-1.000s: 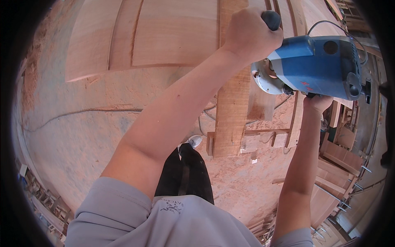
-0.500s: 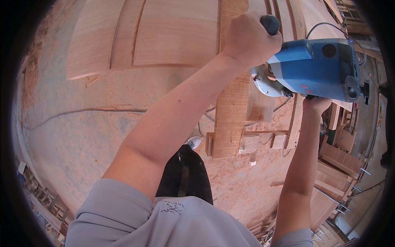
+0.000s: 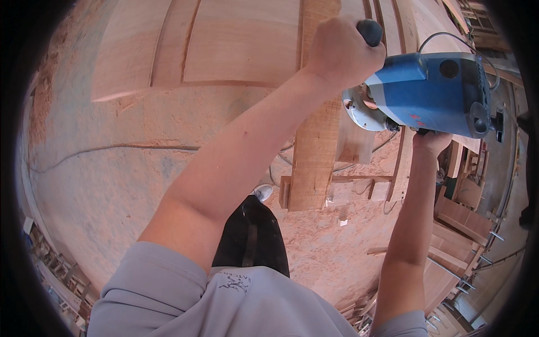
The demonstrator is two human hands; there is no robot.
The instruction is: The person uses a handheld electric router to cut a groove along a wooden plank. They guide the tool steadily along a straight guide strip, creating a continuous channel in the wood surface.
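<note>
A blue plunge router (image 3: 432, 92) with a pale round base (image 3: 365, 112) is over the wooden work at the upper right. My left hand (image 3: 342, 53) is closed round one of its side handles, and the black end of that knob (image 3: 370, 32) sticks out past my fingers. On the near side, my right hand (image 3: 432, 141) grips the other handle, most of it hidden beneath the motor housing. Below my left wrist runs a long plank (image 3: 315, 151). The cutting bit is out of sight.
A wide panelled wooden door (image 3: 241, 45) spreads across the top. Dusty floor (image 3: 112, 185) carries a thin cable (image 3: 123, 146). A black power cord (image 3: 449, 33) loops off the router. Boards with metal clamps (image 3: 460, 247) stack at the right. My shoe (image 3: 263, 193) is near the plank's end.
My hands keep their grip on the router, which looks almost unmoved. The floor, door and plank have shifted slightly upward in view.
</note>
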